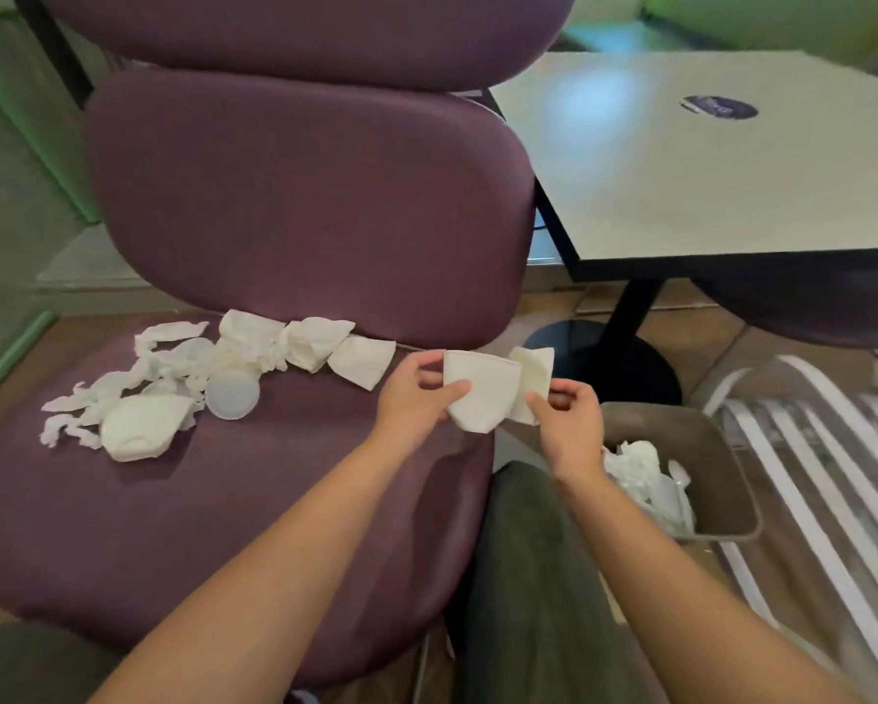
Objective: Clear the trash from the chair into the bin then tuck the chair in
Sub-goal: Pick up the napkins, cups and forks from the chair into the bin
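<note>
Head view, item one.

**Inspector:** Materials, please.

**Assistant:** Chair (284,205): smooth purple upholstery, rounded cushion-like back and broad seat. On the seat, a scatter of white trash (183,378): crumpled and twisted paper napkins, folded soft squares, and a round translucent plastic lid (233,394). Bin (721,449): grey-brown, squarish with rounded corners, smooth rim, white crumpled waste inside. Table (706,160): pale glossy square top, dark edge, black pedestal and round base.

**Inspector:** Hands?

**Assistant:** Left hand (416,393) has thumb and curled fingers pinching the left edge of a folded white napkin (482,388). Right hand (566,414) has its fingers curled, pinching the lower right part of a second napkin (531,373), which sits behind and partly under the first. Both hands are closed on paper, neither spread.

**Inspector:** Position of the remaining trash relative to the hands?

**Assistant:** Well to the left of the left hand, along the seat's back edge and spreading forward. The nearest folded square (363,360) lies just left of that hand, not touching it. The held napkins hang over the seat's right edge.

**Inspector:** And the bin?

**Assistant:** Just right of and below the right hand, on the floor beside the chair. The table stands beyond the right hand, to its upper right.
</note>
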`<action>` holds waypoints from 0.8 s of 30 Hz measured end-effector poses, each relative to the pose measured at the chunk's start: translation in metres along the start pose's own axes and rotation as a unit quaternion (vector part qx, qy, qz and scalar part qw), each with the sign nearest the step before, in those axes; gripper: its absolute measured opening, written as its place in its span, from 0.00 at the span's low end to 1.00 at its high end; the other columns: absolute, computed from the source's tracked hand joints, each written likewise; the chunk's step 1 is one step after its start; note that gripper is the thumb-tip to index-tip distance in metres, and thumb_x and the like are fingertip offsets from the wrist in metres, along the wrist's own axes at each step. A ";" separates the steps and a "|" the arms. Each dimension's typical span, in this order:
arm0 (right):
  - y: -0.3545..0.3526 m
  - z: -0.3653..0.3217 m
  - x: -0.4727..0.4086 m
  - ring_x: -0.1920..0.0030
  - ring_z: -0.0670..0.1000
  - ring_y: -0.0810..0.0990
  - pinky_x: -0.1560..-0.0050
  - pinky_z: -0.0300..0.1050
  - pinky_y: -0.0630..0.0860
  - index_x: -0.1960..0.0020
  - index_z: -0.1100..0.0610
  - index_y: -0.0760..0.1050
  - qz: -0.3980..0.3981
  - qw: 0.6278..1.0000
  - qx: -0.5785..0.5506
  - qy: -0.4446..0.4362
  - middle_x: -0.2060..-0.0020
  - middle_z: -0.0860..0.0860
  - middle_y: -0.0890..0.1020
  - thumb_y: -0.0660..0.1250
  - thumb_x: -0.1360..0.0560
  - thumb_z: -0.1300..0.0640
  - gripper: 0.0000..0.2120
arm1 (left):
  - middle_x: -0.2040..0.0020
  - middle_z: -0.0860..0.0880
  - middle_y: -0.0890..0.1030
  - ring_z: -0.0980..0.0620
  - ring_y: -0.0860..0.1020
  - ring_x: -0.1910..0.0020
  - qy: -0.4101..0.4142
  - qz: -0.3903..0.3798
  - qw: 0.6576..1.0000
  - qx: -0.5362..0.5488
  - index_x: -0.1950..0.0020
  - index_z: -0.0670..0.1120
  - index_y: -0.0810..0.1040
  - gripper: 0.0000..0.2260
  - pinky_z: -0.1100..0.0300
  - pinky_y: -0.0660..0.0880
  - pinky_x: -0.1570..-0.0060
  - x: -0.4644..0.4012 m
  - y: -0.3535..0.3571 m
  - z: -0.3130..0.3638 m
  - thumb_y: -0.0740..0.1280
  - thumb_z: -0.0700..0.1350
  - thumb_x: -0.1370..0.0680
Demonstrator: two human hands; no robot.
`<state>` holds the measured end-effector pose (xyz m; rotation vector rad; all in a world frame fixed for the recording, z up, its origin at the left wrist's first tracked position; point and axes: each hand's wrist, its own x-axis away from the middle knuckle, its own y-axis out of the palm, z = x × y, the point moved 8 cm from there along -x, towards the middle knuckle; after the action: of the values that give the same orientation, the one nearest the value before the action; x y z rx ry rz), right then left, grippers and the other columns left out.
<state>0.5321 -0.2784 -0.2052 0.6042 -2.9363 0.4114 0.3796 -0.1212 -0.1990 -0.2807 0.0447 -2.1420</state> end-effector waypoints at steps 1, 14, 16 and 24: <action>-0.018 0.003 -0.004 0.54 0.50 0.79 0.59 0.38 0.74 0.46 0.56 0.73 0.016 1.000 -0.004 0.001 0.54 0.52 0.80 0.71 0.26 0.59 0.11 | 0.52 0.45 0.83 0.50 0.82 0.52 0.005 -0.014 1.000 -0.013 0.42 0.53 0.76 0.18 0.52 0.82 0.59 -0.001 0.021 0.003 0.76 0.42 0.29; -0.178 0.073 -0.054 0.48 0.54 0.77 0.46 0.45 0.72 0.42 0.58 0.73 0.140 0.983 0.086 0.085 0.47 0.54 0.79 0.69 0.24 0.61 0.12 | 0.51 0.52 0.80 0.51 0.80 0.50 0.008 -0.164 0.974 -0.157 0.40 0.53 0.72 0.20 0.52 0.81 0.50 0.009 0.234 -0.019 0.75 0.46 0.28; -0.191 0.081 -0.062 0.45 0.56 0.78 0.49 0.43 0.70 0.41 0.59 0.74 0.146 0.977 0.131 0.081 0.45 0.55 0.80 0.69 0.25 0.59 0.14 | 0.45 0.51 0.80 0.50 0.80 0.45 0.002 -0.169 0.970 -0.178 0.37 0.52 0.71 0.22 0.53 0.79 0.46 0.008 0.256 -0.029 0.75 0.48 0.27; -0.177 0.116 -0.073 0.39 0.57 0.77 0.46 0.43 0.68 0.35 0.58 0.76 0.020 0.968 0.228 0.101 0.39 0.56 0.80 0.64 0.21 0.52 0.17 | 0.25 0.48 0.67 0.46 0.69 0.29 -0.075 -0.234 0.945 -0.214 0.22 0.50 0.59 0.31 0.53 0.68 0.33 0.010 0.291 -0.058 0.63 0.59 0.21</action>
<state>0.6636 -0.4414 -0.2862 0.5099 -2.6670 1.1007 0.6003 -0.2954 -0.2947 -0.7735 0.3938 -2.5596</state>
